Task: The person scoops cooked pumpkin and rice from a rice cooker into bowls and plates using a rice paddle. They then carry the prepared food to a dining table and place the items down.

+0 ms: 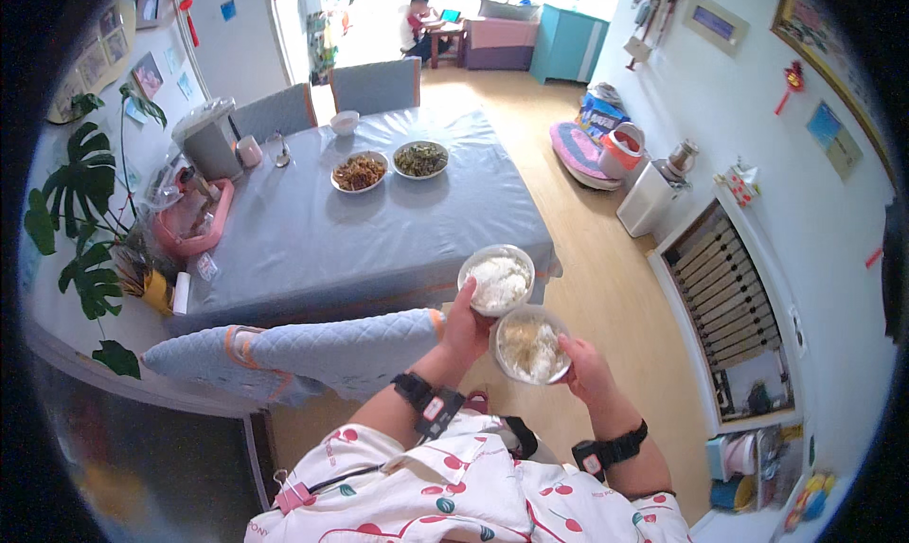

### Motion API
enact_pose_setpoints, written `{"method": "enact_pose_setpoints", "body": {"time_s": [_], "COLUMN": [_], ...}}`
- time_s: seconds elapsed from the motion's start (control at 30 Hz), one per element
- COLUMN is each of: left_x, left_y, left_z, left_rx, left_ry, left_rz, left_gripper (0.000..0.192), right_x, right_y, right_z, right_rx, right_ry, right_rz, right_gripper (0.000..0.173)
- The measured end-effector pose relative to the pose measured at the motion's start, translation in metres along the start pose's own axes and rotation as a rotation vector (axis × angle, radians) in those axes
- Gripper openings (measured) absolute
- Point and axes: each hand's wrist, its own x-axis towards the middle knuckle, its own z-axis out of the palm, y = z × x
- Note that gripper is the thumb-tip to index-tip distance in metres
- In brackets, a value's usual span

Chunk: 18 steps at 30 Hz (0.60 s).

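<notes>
My left hand (pixel 466 328) grips a white bowl of rice (pixel 497 279), its thumb hooked over the rim. Just nearer to me, my right hand (pixel 588 372) holds a second bowl (pixel 532 345), with white rice and a yellowish part on top. The two bowls are side by side, their rims close together or touching; the picture does not settle which. Both are in the air by the near right corner of the dining table (pixel 284 252). On that table stand a plate of brownish shredded food (pixel 359 172) and a plate of dark green food (pixel 420 160).
Quilted chair covers (pixel 341 348) line the table's near side. A small bowl (pixel 345 122), a pink cup (pixel 248 151), a water dispenser (pixel 208 140) and a pink basket (pixel 193 223) are on the table. A person (pixel 420 28) sits at a small table far off. Wooden floor (pixel 603 273) runs along the right.
</notes>
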Motion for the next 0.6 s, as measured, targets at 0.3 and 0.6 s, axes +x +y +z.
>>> {"method": "enact_pose_setpoints", "body": {"time_s": [0.3, 0.6], "left_x": [0.166, 0.296], "left_y": [0.04, 0.072], "left_z": [-0.019, -0.091], "left_rx": [-0.111, -0.169], "left_ry": [0.118, 0.453], "left_rz": [0.191, 0.466], "left_gripper": [0.059, 0.063], "right_x": [0.205, 0.409], "right_y": [-0.095, -0.134], "right_z": [-0.023, -0.022], "right_rx": [-0.123, -0.393], "right_ry": [-0.176, -0.391], "right_rz": [0.109, 0.311], "right_gripper": [0.031, 0.031]}}
